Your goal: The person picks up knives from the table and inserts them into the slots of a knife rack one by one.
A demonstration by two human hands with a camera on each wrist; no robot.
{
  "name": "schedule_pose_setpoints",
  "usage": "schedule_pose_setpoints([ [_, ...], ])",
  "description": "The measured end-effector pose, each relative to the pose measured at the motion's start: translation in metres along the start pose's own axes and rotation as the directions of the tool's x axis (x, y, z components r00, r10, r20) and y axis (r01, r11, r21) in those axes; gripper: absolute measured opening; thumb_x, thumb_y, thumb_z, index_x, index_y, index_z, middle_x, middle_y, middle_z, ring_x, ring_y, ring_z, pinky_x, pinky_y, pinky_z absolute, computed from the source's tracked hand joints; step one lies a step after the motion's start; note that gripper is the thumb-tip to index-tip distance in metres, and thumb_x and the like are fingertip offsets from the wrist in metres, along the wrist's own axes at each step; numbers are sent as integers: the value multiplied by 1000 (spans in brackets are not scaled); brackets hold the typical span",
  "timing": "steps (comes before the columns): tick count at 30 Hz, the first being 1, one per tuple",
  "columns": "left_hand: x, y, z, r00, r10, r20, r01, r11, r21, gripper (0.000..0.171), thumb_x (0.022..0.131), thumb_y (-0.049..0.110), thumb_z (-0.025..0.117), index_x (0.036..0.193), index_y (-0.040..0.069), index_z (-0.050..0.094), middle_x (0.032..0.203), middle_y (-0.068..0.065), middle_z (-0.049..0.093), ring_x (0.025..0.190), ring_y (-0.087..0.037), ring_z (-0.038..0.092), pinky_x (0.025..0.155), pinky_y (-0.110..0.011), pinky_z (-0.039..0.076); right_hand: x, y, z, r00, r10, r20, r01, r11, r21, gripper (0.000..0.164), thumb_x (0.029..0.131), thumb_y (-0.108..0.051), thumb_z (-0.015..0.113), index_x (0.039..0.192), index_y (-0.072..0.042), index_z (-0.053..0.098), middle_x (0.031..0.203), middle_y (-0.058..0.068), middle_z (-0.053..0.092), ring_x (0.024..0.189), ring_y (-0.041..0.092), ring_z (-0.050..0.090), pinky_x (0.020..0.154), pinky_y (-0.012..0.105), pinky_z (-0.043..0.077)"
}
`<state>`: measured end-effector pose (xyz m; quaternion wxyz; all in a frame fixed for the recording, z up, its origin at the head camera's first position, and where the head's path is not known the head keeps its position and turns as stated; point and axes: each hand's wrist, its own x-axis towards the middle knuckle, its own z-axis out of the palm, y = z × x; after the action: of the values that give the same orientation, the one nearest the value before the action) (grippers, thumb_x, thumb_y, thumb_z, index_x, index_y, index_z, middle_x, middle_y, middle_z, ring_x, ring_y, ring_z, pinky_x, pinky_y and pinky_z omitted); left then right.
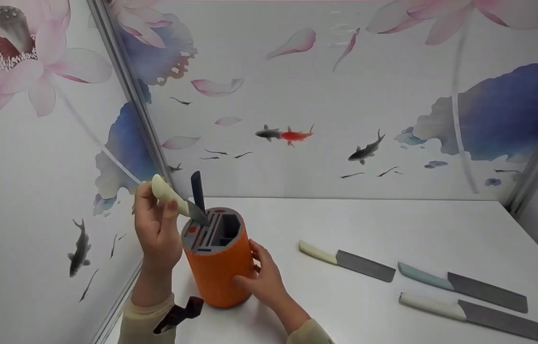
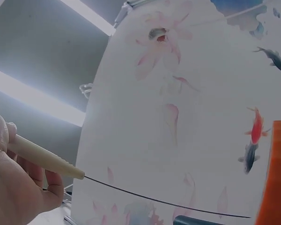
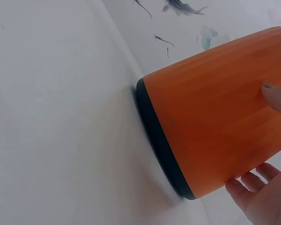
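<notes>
In the head view my left hand (image 1: 158, 234) holds a knife (image 1: 169, 195) by its cream handle, thumb and fingers around it. The blade slants down to the slotted grey top of an orange knife block (image 1: 223, 274); whether its tip is inside a slot I cannot tell. The left wrist view has the same knife (image 2: 47, 157), its thin blade edge-on and pointing toward the block (image 2: 278, 178). My right hand (image 1: 269, 279) grips the block's side, thumb in front and fingers behind. A knife with a dark blue handle (image 1: 197, 190) stands in the block, blade hidden.
Three knives lie on the white table (image 1: 345, 315) to the right: one cream-handled (image 1: 345, 260), one blue-green-handled (image 1: 462, 286), one off-white-handled (image 1: 479, 315). Printed panels wall the table at the left and back (image 1: 326, 105). The block's dark base (image 3: 161, 140) stands on the table.
</notes>
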<state>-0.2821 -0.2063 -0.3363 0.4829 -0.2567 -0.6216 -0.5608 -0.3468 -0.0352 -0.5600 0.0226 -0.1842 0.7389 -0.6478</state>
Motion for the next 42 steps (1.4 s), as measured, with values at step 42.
schedule_pose_setpoints([
  [42,-44,-82,10,899,-419,-130,429,778,459,42,97,-2,72,137,-4,60,125,-20,64,120,-29,67,103,-32,57,-5,-2,1,1000,3,-26,-3,1000,7,88,89,-36,88,162,-29,40,163,-3,48,146,27,50,120,56,45],
])
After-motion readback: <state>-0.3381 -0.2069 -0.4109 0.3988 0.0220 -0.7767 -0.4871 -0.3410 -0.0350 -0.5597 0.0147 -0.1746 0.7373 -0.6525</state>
